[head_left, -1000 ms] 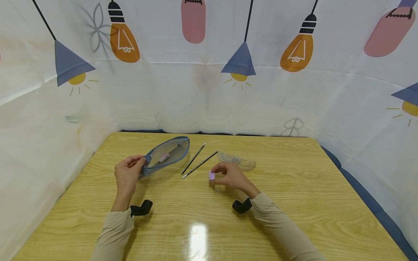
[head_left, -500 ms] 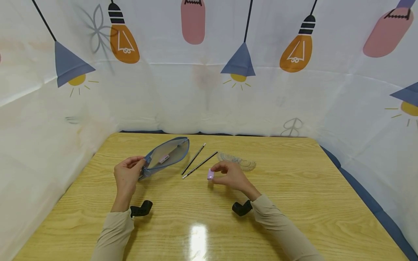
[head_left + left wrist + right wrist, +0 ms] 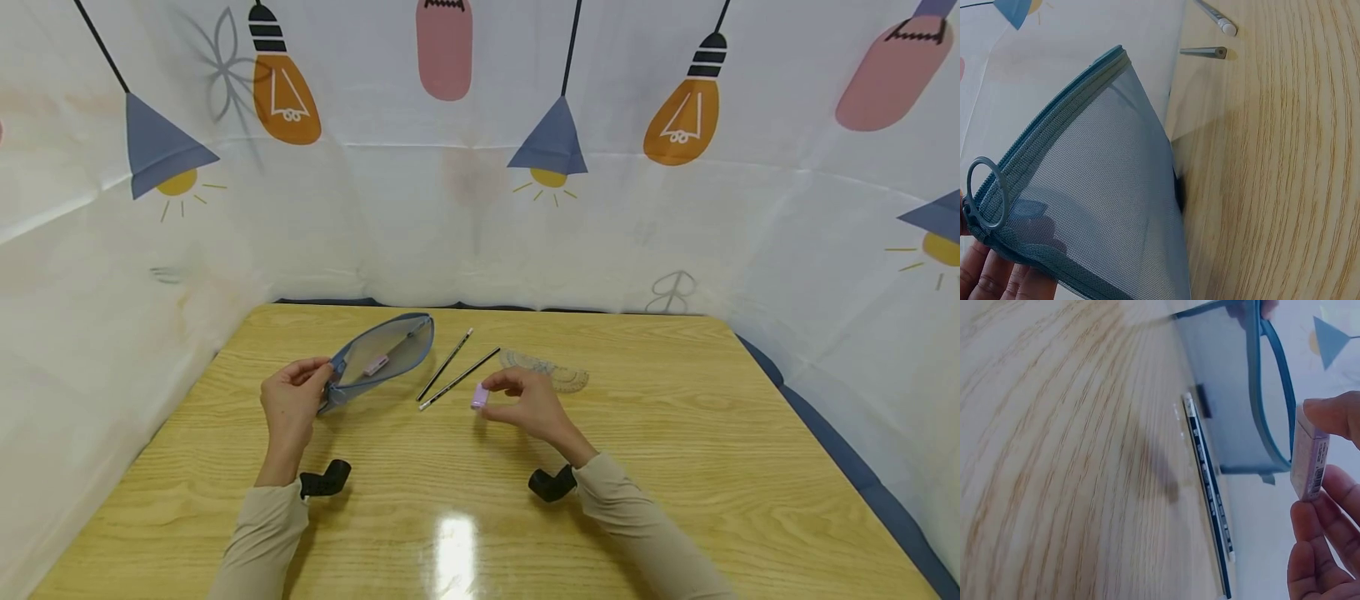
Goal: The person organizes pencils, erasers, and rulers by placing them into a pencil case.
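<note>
My L fingers point(image 3: 311, 365) pinch a mesh pouch point(image 3: 1110, 169) by one end, prob so it gapes, while my R fingers point(image 3: 1307, 522), parted just enough for the lilac eraser point(image 3: 1309, 459) gripped btwn them, hold it above the counter point(image 3: 660, 400) nr 2 pencils point(image 3: 460, 378)

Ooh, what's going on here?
A person's left hand holds a mesh pouch with its top open. The right hand pinches a small purple block above the table, outside the pouch. A pink thing is inside the pouch. Two pencils and a protractor lie on the table.
</note>
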Tool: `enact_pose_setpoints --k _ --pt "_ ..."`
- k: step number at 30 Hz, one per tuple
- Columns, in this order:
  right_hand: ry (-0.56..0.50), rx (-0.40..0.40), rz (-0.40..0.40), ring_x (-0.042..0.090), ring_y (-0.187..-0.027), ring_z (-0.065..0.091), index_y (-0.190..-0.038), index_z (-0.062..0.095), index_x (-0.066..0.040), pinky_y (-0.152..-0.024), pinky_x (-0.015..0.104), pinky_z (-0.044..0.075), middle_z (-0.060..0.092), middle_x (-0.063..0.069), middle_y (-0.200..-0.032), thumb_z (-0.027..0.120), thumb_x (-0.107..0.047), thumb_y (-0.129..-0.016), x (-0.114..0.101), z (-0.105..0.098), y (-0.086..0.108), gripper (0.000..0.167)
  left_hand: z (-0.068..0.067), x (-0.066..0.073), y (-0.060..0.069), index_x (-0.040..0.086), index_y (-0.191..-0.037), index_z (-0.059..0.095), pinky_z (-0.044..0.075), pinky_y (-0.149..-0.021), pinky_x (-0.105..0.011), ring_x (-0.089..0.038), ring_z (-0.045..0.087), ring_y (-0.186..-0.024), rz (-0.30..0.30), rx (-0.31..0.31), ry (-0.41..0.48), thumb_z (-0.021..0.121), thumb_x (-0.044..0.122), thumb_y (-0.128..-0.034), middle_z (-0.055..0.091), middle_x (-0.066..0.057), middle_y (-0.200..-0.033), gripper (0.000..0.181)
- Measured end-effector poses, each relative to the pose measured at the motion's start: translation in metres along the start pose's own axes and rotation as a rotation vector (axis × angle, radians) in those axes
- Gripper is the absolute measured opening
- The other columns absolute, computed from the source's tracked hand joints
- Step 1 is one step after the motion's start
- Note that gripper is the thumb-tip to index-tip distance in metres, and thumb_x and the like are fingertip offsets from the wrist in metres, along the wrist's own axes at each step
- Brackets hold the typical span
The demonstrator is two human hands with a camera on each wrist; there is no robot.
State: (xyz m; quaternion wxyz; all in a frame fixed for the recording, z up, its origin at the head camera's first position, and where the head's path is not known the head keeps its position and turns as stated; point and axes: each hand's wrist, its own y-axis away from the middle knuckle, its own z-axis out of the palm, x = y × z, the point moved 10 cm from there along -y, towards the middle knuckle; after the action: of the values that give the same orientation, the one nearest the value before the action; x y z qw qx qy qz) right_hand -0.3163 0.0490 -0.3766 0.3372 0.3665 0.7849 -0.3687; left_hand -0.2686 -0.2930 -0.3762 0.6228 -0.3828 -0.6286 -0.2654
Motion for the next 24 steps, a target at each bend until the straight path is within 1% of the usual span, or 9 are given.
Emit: enact_pose_setpoints --k 9,17,21,24 --pt "-0.014 0.047 0.022 0.033 -0.1 0.063 -0.104 0.071 -0.011 -0.084 0.052 0.049 0.067 0.0 -0.103 0.084 -0.019 -0.076 -0.003 -0.002 0.0 0.032 0.0 -0.001 -0.001 -0.005 -0.1 0.071 0.05 -0.051 -0.018 -0.005 0.06 -0.063 -0.001 0.005 -0.008 0.071 0.011 -0.0883 0.066 0.009 -0.072 0.02" --pt "-0.024 0.08 -0.009 0.035 -0.098 0.063 -0.104 0.072 -0.01 -0.083 0.054 0.049 0.068 -0.001 -0.101 0.085 -0.019 -0.075 -0.012 -0.004 -0.004 0.032 0.0 -0.002 -0.003 -0.005 -0.099 0.071 0.049 -0.051 -0.018 -0.004 0.06 -0.061 0.004 0.014 -0.007 0.071 0.011 -0.0879 0.066 0.008 -0.071 0.019" --pt "-0.042 0.094 -0.004 0.036 -0.099 0.063 -0.104 0.072 -0.01 -0.083 0.056 0.048 0.069 -0.002 -0.101 0.084 -0.018 -0.076 -0.016 -0.004 -0.004 0.032 0.0 -0.003 -0.003 -0.004 -0.1 0.071 0.05 -0.052 -0.018 -0.005 0.06 -0.062 -0.003 0.008 -0.01 0.071 0.011 -0.0879 0.067 0.008 -0.072 0.019" --pt "-0.047 0.102 0.002 0.031 -0.1 0.063 -0.105 0.072 -0.011 -0.085 0.055 0.047 0.068 -0.002 -0.102 0.084 -0.02 -0.077 -0.019 -0.003 -0.005 0.032 0.001 -0.003 -0.003 -0.004 -0.099 0.071 0.049 -0.051 -0.018 -0.005 0.06 -0.062 -0.006 0.009 -0.006 0.071 0.01 -0.0878 0.067 0.008 -0.071 0.018"
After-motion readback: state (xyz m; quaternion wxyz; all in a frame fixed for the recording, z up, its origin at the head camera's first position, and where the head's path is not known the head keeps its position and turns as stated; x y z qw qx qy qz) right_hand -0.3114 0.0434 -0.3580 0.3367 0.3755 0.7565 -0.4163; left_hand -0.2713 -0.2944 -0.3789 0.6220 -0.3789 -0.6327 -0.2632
